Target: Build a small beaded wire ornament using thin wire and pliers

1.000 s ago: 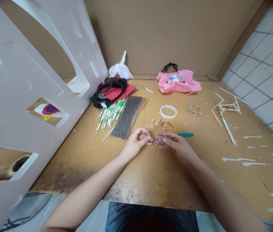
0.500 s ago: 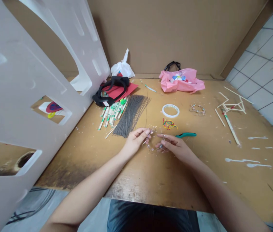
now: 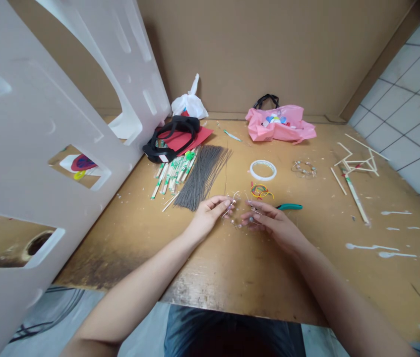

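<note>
Between my hands is a ring of thin wire with small beads point(image 3: 233, 223), its loose wire ends sticking out. My left hand point(image 3: 212, 212) pinches the ring's left side between thumb and fingers. On the right side, my right hand point(image 3: 269, 220) has its fingers closed on the same beaded wire. Green-handled pliers point(image 3: 290, 206) lie just beyond my right hand, partly covered by it. Coloured rubber bands point(image 3: 261, 191) and a roll of white tape point(image 3: 263, 170) lie farther back. To the right of the tape sits another beaded wire ring point(image 3: 304, 169).
Left of my hands lie a bundle of grey wires point(image 3: 202, 176) and wrapped chopsticks point(image 3: 170, 173), with a black head strap point(image 3: 172, 140) on red paper point(image 3: 204, 134). A pink bag point(image 3: 280, 130) stands at the back. A stick frame point(image 3: 360, 163) lies right. A white plastic panel point(image 3: 46, 99) rises on the left.
My right hand has shifted and turned slightly, so its wire ends now point more upward. The left hand keeps its pinch in nearly the same place.
</note>
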The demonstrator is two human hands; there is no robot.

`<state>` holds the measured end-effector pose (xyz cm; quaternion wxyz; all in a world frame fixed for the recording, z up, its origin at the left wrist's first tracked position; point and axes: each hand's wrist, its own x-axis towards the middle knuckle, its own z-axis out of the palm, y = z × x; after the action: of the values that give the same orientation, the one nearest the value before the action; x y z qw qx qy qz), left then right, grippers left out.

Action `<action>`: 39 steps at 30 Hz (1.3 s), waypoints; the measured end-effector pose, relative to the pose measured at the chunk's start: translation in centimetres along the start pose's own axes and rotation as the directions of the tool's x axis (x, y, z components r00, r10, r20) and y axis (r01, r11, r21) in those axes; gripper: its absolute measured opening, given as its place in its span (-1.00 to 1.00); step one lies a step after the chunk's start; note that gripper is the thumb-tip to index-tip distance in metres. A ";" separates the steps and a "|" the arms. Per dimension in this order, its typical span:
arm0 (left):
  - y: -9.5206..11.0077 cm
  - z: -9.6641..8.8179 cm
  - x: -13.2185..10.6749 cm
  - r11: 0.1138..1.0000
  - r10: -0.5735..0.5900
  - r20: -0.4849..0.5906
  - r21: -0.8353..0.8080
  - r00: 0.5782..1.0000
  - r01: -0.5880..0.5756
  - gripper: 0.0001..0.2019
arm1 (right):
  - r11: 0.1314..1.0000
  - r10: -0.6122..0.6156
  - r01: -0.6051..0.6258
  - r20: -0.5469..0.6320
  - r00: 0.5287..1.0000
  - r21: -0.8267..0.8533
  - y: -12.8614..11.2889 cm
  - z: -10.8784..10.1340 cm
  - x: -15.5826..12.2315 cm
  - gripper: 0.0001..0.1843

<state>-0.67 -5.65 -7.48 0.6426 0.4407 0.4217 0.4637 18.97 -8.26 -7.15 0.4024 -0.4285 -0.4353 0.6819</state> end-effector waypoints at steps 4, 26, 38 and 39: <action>-0.3 -0.3 0.3 0.999 0.004 0.007 -0.035 1.000 -0.004 -0.68 | 0.996 0.017 -0.015 -0.027 0.999 0.083 -0.2 0.0 0.0 -0.62; -0.5 -0.7 0.7 1.000 0.015 -0.005 -0.026 1.000 -0.015 -0.71 | 0.998 0.027 -0.015 -0.185 0.982 0.064 -0.7 0.4 0.2 -0.65; -0.4 -0.6 0.6 0.999 0.004 -0.010 -0.054 1.000 -0.005 -0.70 | 0.981 -0.150 0.088 -0.392 0.907 -0.172 0.0 -0.4 0.7 -0.70; -0.4 -0.6 0.6 0.998 0.001 -0.007 -0.061 1.000 -0.002 -0.70 | 0.983 -0.146 0.089 -0.395 0.907 -0.159 0.1 -0.4 0.7 -0.69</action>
<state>-1.05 -5.02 -8.12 0.6540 0.4198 0.4092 0.4782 19.13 -7.55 -7.48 0.4939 -0.5600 -0.4134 0.5212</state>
